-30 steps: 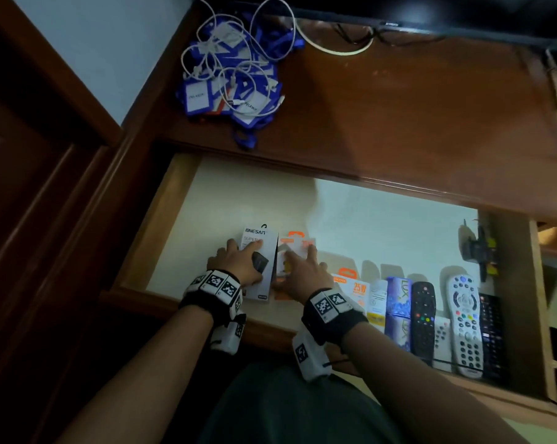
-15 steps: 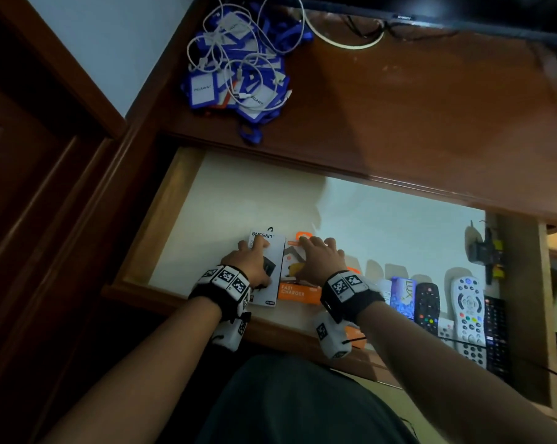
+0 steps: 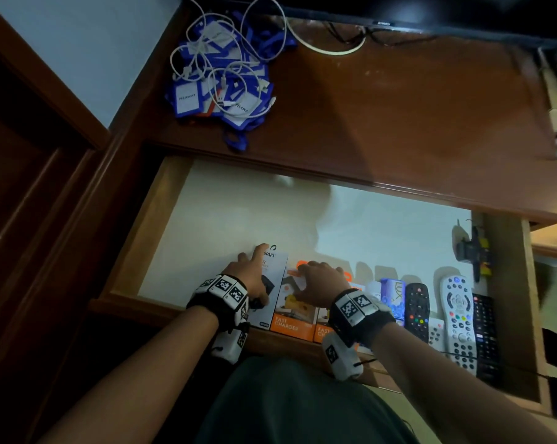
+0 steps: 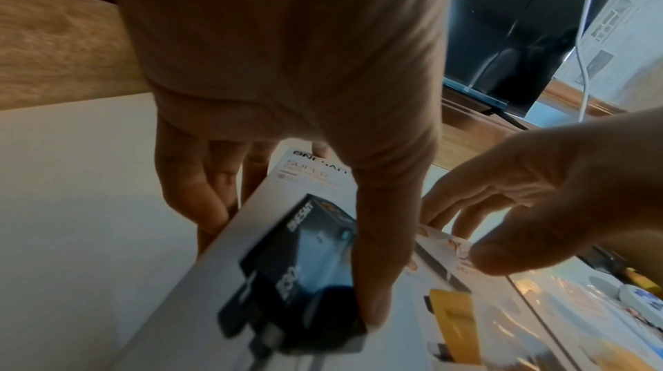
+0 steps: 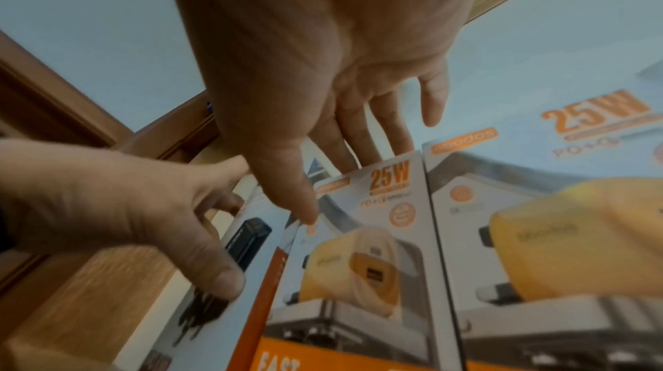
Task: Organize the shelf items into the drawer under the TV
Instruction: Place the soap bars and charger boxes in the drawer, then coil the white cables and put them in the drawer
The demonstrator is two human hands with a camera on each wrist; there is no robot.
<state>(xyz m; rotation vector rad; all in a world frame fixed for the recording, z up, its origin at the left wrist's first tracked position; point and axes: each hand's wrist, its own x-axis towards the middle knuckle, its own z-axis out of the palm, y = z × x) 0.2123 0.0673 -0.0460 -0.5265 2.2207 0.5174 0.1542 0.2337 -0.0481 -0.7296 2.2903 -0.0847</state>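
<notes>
The drawer (image 3: pixel 174 310) under the shelf is pulled out. At its front, my left hand (image 3: pixel 257 277) grips a white charger box (image 3: pixel 278 274), thumb on its face and fingers along its left edge (image 4: pixel 211 207). The same box (image 4: pixel 315 192) lies flat on the drawer floor. Beside it, my right hand (image 3: pixel 315 278) rests with straight fingers on an orange fast-charger box (image 3: pixel 291 326). That box (image 5: pixel 358 263) touches a second one like it (image 5: pixel 538 235) on its right.
Further right in the drawer lie a blue box (image 3: pixel 394 293), a black remote (image 3: pixel 416 302), a white remote (image 3: pixel 456 315) and another black remote (image 3: pixel 485 331). Blue lanyards tangled with white cables (image 3: pixel 219 81) sit on the shelf top. The TV (image 3: pixel 431 11) stands behind.
Both boxes have slid toward the drawer's front. The orange box under my right hand has closed up against the second orange box. My left index finger now reaches the white box's top edge.
</notes>
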